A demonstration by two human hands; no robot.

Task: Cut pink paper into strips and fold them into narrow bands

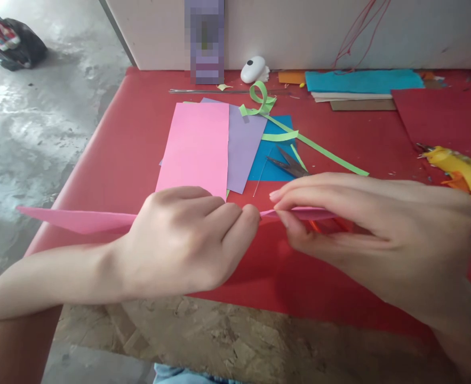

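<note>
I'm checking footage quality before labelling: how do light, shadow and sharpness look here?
Head view: bright sheen whitens patches of the floor; head view: a soft shadow darkens the red tabletop by the left hand and right hand, which pinch pink paper; head view: coarse pixel blocks hide detail on the upright purple item.

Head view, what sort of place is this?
Probably a craft workspace: a purple sheet, scissors and what looks like a yellow glue gun lie on a red table.
</note>
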